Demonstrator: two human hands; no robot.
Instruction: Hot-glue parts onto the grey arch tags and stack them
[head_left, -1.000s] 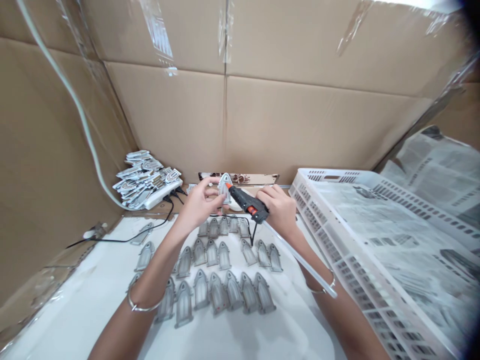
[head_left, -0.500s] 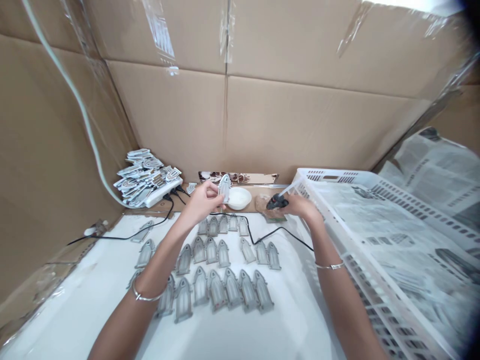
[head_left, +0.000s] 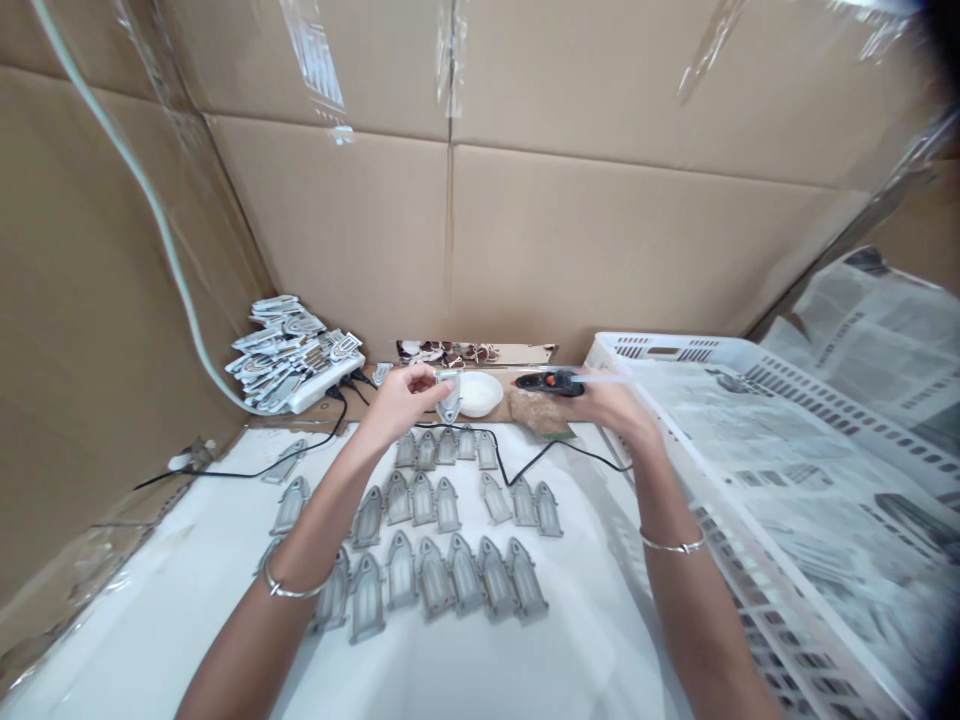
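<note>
Between its fingertips my left hand (head_left: 409,398) pinches a small grey arched frame (head_left: 448,398), its pointed end down, beside the white bowl (head_left: 480,394). My right hand (head_left: 604,400) is wrapped round a black glue gun (head_left: 551,383) with a clear glue stick at its back; the nozzle points left towards the bowl. A brownish lump on a small piece of packaging (head_left: 540,412) lies under the gun. Several similar grey arched frames (head_left: 401,570) lie in rows on the white surface (head_left: 570,620) in front of my hands.
At the back left, many arched pieces (head_left: 289,345) are piled on a white power strip (head_left: 326,388). A black cable (head_left: 525,474) crosses the surface. On the right stands a white perforated crate (head_left: 757,590) lined with newspaper. Cardboard walls (head_left: 337,230) enclose the back and left.
The frame in my left hand has turned from point up to point down and dropped slightly. The glue gun in my right hand has swung level, its nozzle now pointing left.
</note>
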